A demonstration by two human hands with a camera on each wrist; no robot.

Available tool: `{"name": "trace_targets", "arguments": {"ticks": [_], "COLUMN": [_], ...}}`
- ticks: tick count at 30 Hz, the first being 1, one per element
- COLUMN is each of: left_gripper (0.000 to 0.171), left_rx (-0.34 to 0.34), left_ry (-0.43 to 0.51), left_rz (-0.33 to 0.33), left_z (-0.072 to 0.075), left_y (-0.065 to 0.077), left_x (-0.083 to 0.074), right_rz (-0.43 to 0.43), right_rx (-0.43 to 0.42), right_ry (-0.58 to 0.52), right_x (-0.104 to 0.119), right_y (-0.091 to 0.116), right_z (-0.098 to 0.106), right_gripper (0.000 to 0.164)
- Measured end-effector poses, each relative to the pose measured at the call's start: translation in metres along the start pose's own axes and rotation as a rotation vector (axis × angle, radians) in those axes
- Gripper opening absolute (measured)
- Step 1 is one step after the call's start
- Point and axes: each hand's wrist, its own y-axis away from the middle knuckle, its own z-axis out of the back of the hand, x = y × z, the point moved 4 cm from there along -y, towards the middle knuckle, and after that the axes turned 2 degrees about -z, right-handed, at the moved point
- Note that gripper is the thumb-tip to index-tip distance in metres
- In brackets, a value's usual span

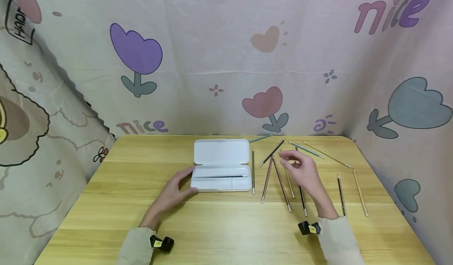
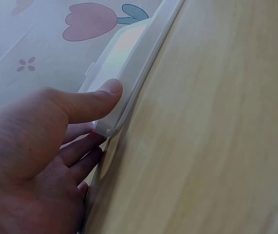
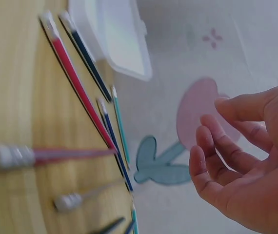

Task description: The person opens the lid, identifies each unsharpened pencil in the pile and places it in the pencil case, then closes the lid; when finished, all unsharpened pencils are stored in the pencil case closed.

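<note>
An open white pencil case (image 1: 221,184) lies on the table, lid tipped back, with a dark pencil (image 1: 221,176) in its lower half. My left hand (image 1: 172,189) holds its left end; in the left wrist view the thumb (image 2: 110,87) presses the near side and the other fingers reach round the corner. Over the scattered pencils on the right hovers my right hand (image 1: 302,172), fingers loosely bent and nothing between them. Below and beside it are a reddish pencil (image 1: 282,184), another reddish pencil (image 1: 267,180) and a black pencil (image 1: 302,200).
Upright along the case's right side lies a dark pencil (image 1: 253,172). Farther right are a yellow pencil (image 1: 360,192), a dark pencil (image 1: 341,194) and a light blue pencil (image 1: 306,149). A printed cloth (image 1: 198,100) hangs behind the wooden table (image 1: 141,170).
</note>
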Motion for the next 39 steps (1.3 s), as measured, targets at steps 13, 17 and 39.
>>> {"name": "trace_targets", "arguments": {"ticks": [13, 17, 39], "left_gripper": [0.082, 0.082, 0.08], "left_rx": [0.0, -0.002, 0.0], "left_ry": [-0.015, -0.016, -0.028], "left_rz": [0.02, 0.013, 0.018], "left_z": [-0.001, 0.0, -0.001], "left_y": [0.001, 0.001, 0.0], "left_x": [0.002, 0.002, 0.002], "right_rz": [-0.127, -0.182, -0.299], "right_rx": [-0.159, -0.155, 0.089], "right_ry": [0.1, 0.137, 0.302], "right_x": [-0.041, -0.058, -0.089], "right_y": [0.003, 0.004, 0.011], "right_z": [0.042, 0.047, 0.04], "right_gripper": [0.024, 0.027, 0.039]}}
